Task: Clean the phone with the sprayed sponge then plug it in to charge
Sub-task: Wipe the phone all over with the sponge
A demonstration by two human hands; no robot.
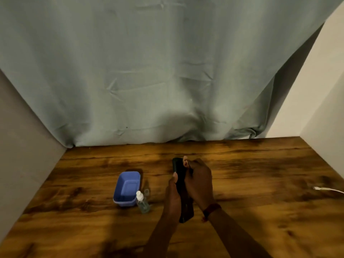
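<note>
The black phone (pixel 178 168) is held lengthwise above the wooden table (pixel 260 211). My left hand (pixel 173 194) grips its left edge, thumb on the face. My right hand (pixel 199 181) lies over the phone's face, fingers curled around a small peach-coloured sponge (pixel 185 160); only a bit of it shows above my fingers at the phone's far end. The phone's near end (pixel 187 215) sticks out below both hands. A white charging cable (pixel 327 189) lies at the table's right edge, apart from the phone.
A blue plastic tub (pixel 126 189) stands left of my hands. Next to it, a clear spray bottle (pixel 142 202) with a white top, and a small clear cap (pixel 147 191) behind. A grey-green curtain (pixel 149 81) hangs along the table's back.
</note>
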